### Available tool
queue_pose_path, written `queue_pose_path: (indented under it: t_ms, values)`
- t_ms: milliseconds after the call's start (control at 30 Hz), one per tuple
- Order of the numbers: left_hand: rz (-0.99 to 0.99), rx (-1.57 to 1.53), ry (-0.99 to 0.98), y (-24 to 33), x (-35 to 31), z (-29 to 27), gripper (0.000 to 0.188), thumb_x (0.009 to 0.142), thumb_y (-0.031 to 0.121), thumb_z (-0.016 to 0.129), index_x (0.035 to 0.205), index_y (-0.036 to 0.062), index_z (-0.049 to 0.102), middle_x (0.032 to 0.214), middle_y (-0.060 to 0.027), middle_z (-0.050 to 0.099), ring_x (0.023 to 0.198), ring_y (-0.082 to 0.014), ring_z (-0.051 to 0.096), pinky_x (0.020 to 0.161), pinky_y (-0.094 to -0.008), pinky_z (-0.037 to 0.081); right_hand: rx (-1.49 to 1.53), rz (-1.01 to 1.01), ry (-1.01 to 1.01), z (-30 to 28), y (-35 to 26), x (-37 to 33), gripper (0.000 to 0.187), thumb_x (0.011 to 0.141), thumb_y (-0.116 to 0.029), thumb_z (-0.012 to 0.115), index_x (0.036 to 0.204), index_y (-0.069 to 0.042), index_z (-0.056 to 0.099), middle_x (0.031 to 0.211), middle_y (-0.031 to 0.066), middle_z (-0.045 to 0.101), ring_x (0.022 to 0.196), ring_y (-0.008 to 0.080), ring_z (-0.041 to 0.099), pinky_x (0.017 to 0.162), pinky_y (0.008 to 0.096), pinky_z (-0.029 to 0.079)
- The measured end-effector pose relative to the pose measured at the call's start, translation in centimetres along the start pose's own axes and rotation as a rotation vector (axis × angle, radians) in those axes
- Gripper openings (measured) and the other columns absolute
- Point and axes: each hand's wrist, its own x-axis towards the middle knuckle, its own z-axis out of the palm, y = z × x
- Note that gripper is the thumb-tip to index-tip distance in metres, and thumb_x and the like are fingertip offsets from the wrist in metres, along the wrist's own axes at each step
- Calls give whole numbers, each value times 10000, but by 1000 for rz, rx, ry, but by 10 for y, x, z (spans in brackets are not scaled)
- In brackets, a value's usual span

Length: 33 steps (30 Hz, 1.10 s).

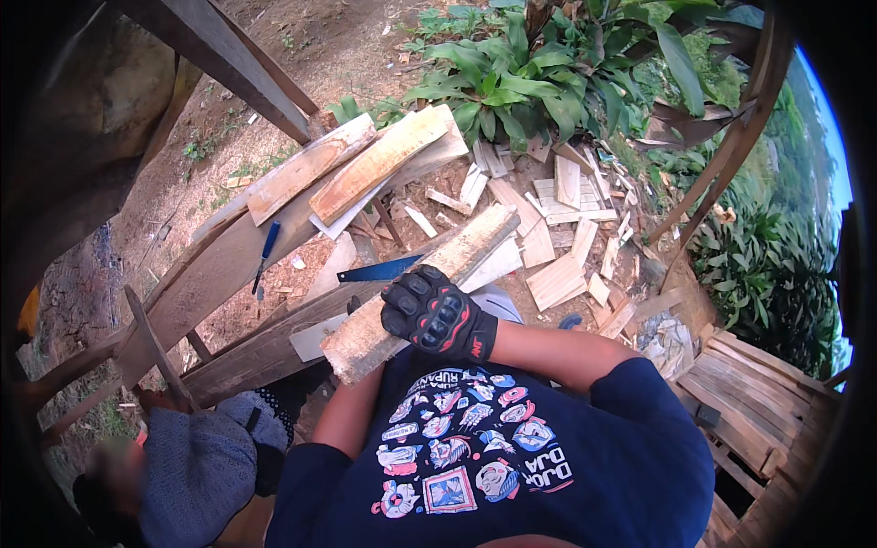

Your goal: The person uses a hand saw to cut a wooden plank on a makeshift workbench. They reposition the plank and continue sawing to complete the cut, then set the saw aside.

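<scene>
A rough, pale wooden board [475, 239] lies slantwise in front of my chest, its near end toward the lower left. My right hand [427, 310], in a black glove with red trim, is closed over the board's near side around the middle. My left forearm passes under the near end. Only a dark bit of my left hand [353, 304] shows at the board's far edge; the rest is hidden beneath the wood. Just beyond the board lies a saw with a blue blade [375, 271], its other end covered. A blue-handled tool [267, 247] with a thin shaft rests farther left.
Two cut boards [382, 167] lie on a long plank [215, 265] beyond my hands. Wood offcuts [559, 279] litter the ground at right, below leafy plants [539, 78]. A person in a grey sweater [196, 466] is close at lower left. Wooden posts [219, 55] stand at upper left.
</scene>
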Motion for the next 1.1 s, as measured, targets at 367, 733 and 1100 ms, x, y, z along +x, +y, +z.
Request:
queue_pose_path:
  t_ms: [367,733,1100]
  values:
    - [874,-854,-443,-56,-134,-239,716,1115,484,500,1653,20,408,1662,-162,502,1558,-337,444,1307,-510,302,-116,-207,112,-4,-78,76,255,871,-288,643,1075,-144,699,1203,112,683,1133,292,671,1017,488,506]
    - [688,-1511,-639,-53,-137,-238,612,1146,403,487,1546,-57,445,1516,-267,608,1391,-382,623,1202,-510,485,171,121,43,-63,-56,36,795,803,-477,915,1459,-111,654,1479,177,649,1403,380,591,1211,504,444]
    - [701,-1723,-597,-44,-110,-252,689,1112,419,536,1628,9,338,1590,-230,494,1459,-455,529,1231,-671,428,164,933,403,-87,4,-53,909,853,-538,875,1494,37,585,1380,246,673,1202,355,699,1025,459,546]
